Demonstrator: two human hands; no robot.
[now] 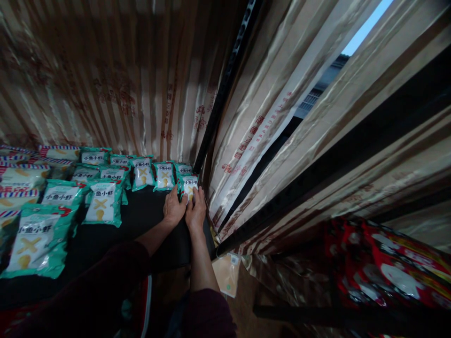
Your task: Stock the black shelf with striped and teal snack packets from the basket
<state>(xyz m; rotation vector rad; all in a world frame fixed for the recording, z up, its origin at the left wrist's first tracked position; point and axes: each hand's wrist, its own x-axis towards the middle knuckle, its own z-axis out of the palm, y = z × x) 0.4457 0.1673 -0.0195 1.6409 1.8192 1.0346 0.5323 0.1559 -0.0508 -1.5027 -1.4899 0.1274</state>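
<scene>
A green-and-white snack bag stands upright at the right end of the dark shelf, by the corner post. On its left side is my left hand, fingers against the bag. My right hand presses its lower right side, with the fingers curled along the edge. Both hands together hold this bag; their thumbs lie near its lower front. Directly behind it shows another green bag, partly covered. A matching snack bag stands just left of my left hand.
More green snack bags stand in rows to the left, beside striped bags at the far left. A black perforated post rises at the corner. Pale curtains hang behind. Red packets sit on a rack at lower right.
</scene>
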